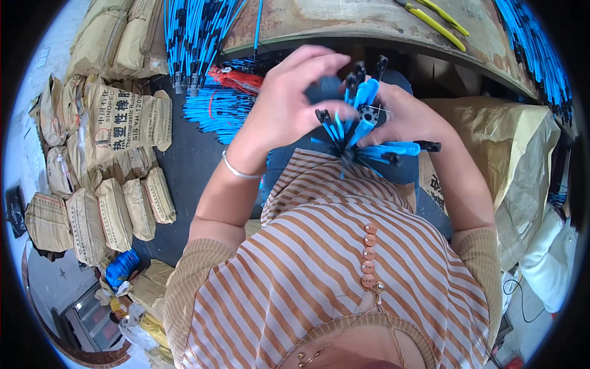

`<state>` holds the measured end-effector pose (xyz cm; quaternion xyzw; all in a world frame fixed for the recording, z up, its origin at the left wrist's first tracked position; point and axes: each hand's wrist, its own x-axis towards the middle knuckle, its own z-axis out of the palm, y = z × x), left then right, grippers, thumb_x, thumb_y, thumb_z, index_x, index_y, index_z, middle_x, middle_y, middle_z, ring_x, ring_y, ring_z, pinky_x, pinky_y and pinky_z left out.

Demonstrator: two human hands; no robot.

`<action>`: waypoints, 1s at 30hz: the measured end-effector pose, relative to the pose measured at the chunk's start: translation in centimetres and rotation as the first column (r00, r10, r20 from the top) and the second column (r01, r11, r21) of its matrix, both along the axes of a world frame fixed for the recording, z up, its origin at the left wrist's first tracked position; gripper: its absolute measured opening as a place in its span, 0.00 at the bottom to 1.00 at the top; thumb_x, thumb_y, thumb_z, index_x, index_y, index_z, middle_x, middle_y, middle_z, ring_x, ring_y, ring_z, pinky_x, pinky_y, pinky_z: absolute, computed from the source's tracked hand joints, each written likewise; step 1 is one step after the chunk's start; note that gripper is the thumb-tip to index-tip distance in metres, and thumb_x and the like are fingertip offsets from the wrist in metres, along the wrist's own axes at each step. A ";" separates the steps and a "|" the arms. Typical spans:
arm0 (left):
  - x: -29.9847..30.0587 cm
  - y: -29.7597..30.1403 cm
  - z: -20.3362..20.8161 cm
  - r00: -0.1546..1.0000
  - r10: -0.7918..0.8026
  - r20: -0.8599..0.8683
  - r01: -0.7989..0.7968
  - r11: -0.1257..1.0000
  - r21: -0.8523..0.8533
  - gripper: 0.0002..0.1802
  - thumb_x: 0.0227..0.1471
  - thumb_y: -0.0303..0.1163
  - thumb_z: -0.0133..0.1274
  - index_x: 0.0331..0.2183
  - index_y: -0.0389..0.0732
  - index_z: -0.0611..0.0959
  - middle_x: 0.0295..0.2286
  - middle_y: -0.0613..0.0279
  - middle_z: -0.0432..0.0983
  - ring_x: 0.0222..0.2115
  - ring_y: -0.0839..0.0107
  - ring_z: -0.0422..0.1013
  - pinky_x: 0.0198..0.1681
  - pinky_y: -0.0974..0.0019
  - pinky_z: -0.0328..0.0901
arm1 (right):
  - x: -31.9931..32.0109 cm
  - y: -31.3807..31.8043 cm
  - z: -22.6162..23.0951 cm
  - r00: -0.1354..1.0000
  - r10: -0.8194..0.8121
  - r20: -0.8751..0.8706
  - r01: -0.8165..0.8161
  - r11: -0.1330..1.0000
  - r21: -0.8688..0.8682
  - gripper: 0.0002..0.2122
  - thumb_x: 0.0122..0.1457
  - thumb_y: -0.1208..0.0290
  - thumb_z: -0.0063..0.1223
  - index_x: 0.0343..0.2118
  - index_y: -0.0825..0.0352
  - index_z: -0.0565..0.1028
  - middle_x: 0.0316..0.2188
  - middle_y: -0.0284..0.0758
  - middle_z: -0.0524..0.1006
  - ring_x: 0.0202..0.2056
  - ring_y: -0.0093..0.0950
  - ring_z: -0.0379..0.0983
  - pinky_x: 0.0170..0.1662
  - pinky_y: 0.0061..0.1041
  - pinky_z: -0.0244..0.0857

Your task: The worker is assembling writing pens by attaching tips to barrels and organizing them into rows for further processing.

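Observation:
My right hand [408, 115] is wrapped around a bundle of blue rods with black tips [364, 126], which fan out from a small round black hub with holes [369, 115]. A thin pale wire or thread shows beside the hub. To the left of the bundle my left hand [301, 92] is curved, slightly blurred, with its thumb and fingers apart. Its thumb tip is at the blue rods; whether it touches them I cannot tell. The bundle is over my lap, and its lower part is blurred. My right fingertips are partly hidden behind it.
A worn wooden table [356, 24] curves across the far side, with yellow-handled pliers [433, 24] on it. Blue rods [203, 37] hang at the far left, more [541, 55] at the far right. Brown paper sacks [117, 117] are stacked left; a large paper sheet [491, 135] lies right.

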<state>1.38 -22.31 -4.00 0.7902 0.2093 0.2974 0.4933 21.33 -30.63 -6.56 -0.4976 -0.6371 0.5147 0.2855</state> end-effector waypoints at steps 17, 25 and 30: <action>-1.0 -2.9 -4.0 0.985 0.147 0.091 -0.136 0.983 -0.120 0.21 0.27 0.20 0.65 0.33 0.34 0.81 0.26 0.60 0.76 0.22 0.72 0.68 0.29 0.72 0.65 | -4.5 -1.9 0.6 0.809 -0.585 0.061 0.561 0.799 0.216 0.29 0.34 0.74 0.67 0.45 0.69 0.70 0.29 0.34 0.74 0.27 0.26 0.67 0.30 0.20 0.61; -0.3 -2.4 -4.4 0.981 0.179 0.079 -0.159 0.964 -0.212 0.19 0.28 0.26 0.67 0.29 0.36 0.80 0.25 0.62 0.74 0.23 0.71 0.68 0.29 0.71 0.63 | -4.1 -2.9 0.0 0.849 -0.509 0.138 0.478 0.853 0.210 0.23 0.40 0.80 0.63 0.43 0.71 0.71 0.27 0.35 0.73 0.23 0.24 0.64 0.26 0.21 0.60; -0.2 -1.8 -4.6 0.984 0.096 0.150 -0.086 0.994 -0.069 0.20 0.28 0.31 0.68 0.28 0.37 0.79 0.26 0.63 0.73 0.22 0.71 0.67 0.28 0.71 0.62 | -3.7 -2.2 -0.7 0.917 -0.386 -0.105 0.399 0.894 0.203 0.14 0.41 0.81 0.62 0.35 0.71 0.76 0.23 0.33 0.71 0.20 0.21 0.62 0.24 0.19 0.57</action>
